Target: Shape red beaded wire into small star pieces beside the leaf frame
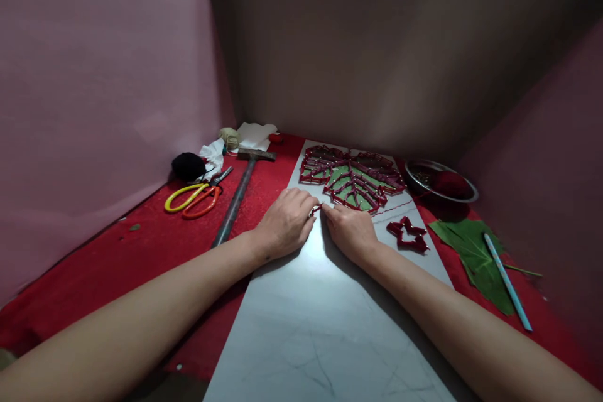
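Observation:
My left hand point(288, 221) rests at the left edge of a white board point(301, 326), its fingers curled closed beside a small bit of dark red yarn point(318, 206) and nails. What those fingers grip, if anything, is hidden. My right hand point(352, 233) is closed in a pinch at the same spot, fingertips on the yarn. A thin strand runs from behind this hand toward a metal bowl point(473, 196). Just beyond both hands stands a leaf-shaped nail-and-yarn design point(351, 179) in dark red over green. A small dark red yarn star point(407, 234) sits to the right.
On the red cloth point(155, 276) at left lie a hammer point(240, 191), yellow-and-orange scissors point(200, 195) and a black yarn ball point(188, 166). The bowl holds a red yarn ball point(448, 183). A green leaf point(475, 257) and a light-blue pen point(509, 282) lie at right. Walls close in around.

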Demonstrator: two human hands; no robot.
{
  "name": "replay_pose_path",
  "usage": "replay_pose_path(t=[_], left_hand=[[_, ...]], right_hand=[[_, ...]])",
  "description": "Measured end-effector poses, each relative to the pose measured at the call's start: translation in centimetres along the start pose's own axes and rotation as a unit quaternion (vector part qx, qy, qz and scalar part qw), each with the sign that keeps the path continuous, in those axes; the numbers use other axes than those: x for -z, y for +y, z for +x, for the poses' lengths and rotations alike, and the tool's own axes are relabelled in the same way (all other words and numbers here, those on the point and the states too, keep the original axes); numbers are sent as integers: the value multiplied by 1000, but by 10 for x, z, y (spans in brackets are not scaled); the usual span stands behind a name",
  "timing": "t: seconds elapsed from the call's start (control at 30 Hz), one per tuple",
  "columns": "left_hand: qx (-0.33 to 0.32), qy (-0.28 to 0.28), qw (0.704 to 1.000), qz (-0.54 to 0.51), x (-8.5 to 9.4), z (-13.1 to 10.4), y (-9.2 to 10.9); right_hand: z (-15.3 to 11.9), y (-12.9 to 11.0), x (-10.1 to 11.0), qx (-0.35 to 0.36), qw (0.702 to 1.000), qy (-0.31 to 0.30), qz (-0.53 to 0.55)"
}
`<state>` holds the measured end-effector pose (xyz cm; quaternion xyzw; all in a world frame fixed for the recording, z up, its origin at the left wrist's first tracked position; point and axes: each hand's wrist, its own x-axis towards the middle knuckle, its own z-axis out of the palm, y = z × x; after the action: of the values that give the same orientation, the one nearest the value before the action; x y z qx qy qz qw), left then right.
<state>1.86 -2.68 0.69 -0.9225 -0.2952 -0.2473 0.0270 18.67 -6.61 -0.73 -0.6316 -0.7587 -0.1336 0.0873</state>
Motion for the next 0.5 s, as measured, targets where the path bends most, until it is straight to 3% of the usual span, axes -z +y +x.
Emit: replay_pose_path(t=[0.13,0.3,0.5], left_hand=[[56,1,998,-8,-5,2,-5],[80,-20,996,-18,-13,5,-12],[100,-55,993,-8,-12,9,-12]], right_hand=[[5,0,6,6,1000,-29,-6],[9,6,11,18,997,-70,0],[8,6,13,19,997,-73,-2]])
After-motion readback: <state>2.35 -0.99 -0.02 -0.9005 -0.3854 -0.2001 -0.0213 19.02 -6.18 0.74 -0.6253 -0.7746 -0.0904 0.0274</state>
